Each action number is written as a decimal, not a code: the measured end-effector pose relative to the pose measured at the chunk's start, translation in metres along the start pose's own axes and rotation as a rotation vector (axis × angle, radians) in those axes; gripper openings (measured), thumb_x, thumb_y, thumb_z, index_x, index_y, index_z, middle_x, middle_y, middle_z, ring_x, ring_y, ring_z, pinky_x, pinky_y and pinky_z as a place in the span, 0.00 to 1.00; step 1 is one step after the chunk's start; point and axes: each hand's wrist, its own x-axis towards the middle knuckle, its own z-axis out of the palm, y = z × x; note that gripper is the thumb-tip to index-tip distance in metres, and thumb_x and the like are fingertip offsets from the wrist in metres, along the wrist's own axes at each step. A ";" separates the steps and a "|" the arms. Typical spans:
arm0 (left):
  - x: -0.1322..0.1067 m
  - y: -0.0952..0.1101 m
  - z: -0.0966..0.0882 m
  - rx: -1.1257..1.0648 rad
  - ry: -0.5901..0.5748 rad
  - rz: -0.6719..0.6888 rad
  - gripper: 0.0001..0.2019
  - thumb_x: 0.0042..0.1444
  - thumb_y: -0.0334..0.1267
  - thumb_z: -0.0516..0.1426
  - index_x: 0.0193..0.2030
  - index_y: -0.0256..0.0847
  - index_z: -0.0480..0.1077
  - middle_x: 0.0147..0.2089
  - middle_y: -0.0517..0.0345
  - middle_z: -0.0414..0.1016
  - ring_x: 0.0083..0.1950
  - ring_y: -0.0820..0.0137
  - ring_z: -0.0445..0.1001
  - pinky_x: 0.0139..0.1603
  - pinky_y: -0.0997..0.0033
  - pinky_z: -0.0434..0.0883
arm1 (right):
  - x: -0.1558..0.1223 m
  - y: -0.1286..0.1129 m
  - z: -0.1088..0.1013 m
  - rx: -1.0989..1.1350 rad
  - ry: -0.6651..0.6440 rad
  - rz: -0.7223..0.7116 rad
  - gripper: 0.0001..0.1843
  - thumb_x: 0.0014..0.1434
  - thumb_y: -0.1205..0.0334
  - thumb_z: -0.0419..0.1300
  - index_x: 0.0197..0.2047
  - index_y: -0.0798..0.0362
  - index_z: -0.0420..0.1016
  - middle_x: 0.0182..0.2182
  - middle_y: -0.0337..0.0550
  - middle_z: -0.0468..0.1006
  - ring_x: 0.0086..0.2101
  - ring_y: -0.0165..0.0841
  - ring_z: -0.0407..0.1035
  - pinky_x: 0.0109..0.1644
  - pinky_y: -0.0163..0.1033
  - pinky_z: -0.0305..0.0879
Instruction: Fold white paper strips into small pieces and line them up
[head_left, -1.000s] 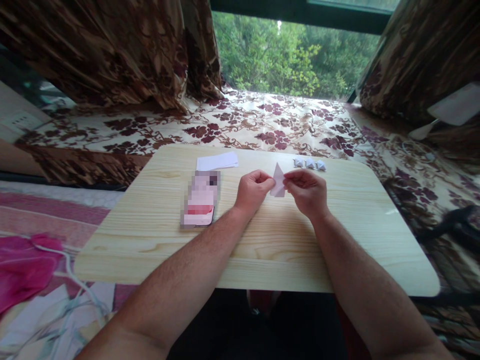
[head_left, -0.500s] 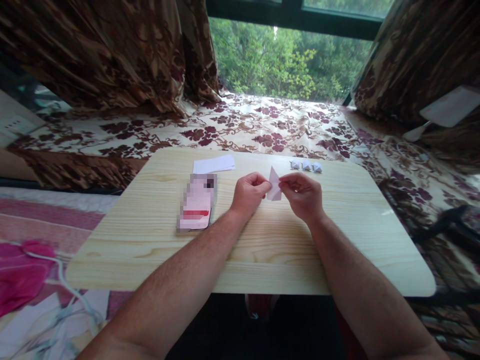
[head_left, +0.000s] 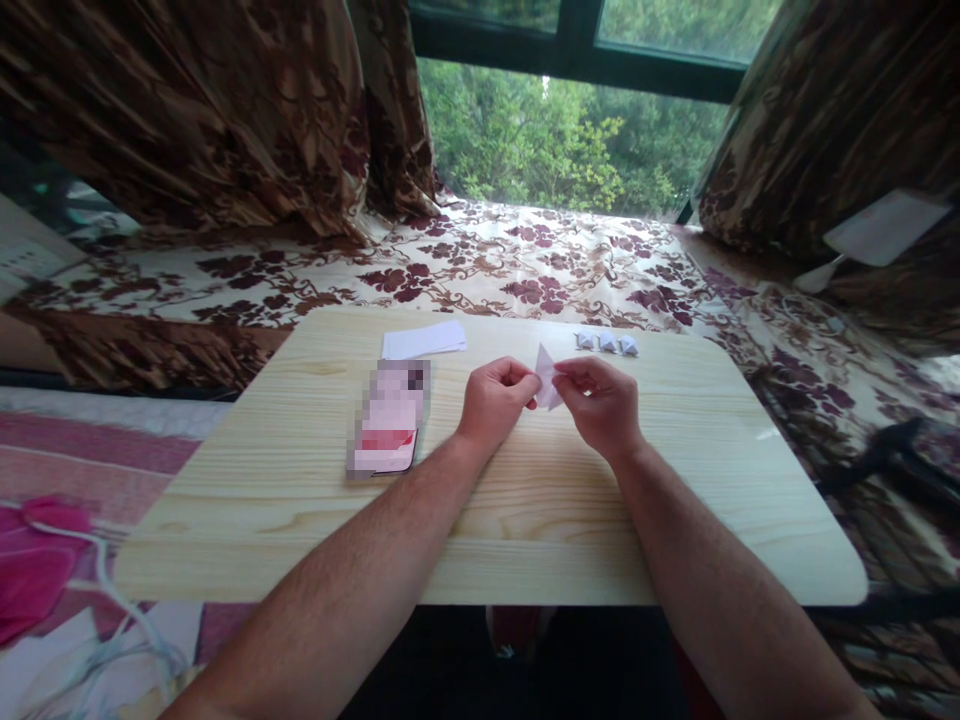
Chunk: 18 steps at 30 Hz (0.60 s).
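Observation:
A small piece of folded white paper (head_left: 545,382), pointed at the top, is held up over the table between both hands. My left hand (head_left: 498,398) pinches its left side with thumb and fingers. From the other side, my right hand (head_left: 602,400) grips the paper's right edge between thumb and forefinger. Behind the right hand, three small folded white paper pieces (head_left: 607,343) sit in a row near the table's far edge. A stack of white paper strips (head_left: 424,340) lies at the far left of the hands. The fingertips partly hide the folds.
A phone (head_left: 390,415), partly pixelated, lies on the wooden table (head_left: 300,530) left of my left forearm. Beyond the table is a ledge with a floral cloth (head_left: 480,260). White cables (head_left: 105,560) and a pink cloth (head_left: 37,570) are at the lower left.
The view has tilted up slightly, so the table appears a little lower. Both hands keep hold of the paper, whose lower part has turned slightly between the fingers.

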 end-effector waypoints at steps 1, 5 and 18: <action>0.000 0.000 0.000 0.007 -0.001 0.004 0.06 0.50 0.37 0.62 0.27 0.38 0.73 0.20 0.61 0.73 0.20 0.76 0.67 0.23 0.76 0.62 | 0.000 0.000 0.000 -0.002 0.000 0.000 0.07 0.55 0.65 0.64 0.37 0.50 0.82 0.30 0.40 0.82 0.28 0.31 0.74 0.32 0.36 0.71; -0.001 0.000 -0.001 0.038 -0.005 0.023 0.06 0.50 0.37 0.61 0.26 0.38 0.72 0.20 0.61 0.74 0.20 0.76 0.68 0.23 0.76 0.63 | 0.000 -0.002 -0.001 -0.015 0.001 0.010 0.07 0.55 0.64 0.64 0.37 0.50 0.82 0.30 0.40 0.82 0.28 0.31 0.74 0.32 0.36 0.72; -0.001 0.002 -0.001 0.021 0.017 0.007 0.05 0.48 0.37 0.62 0.27 0.38 0.74 0.21 0.61 0.74 0.21 0.75 0.68 0.23 0.76 0.63 | 0.000 -0.004 -0.001 -0.042 -0.008 0.003 0.06 0.55 0.63 0.65 0.37 0.50 0.82 0.30 0.41 0.83 0.28 0.32 0.75 0.32 0.37 0.72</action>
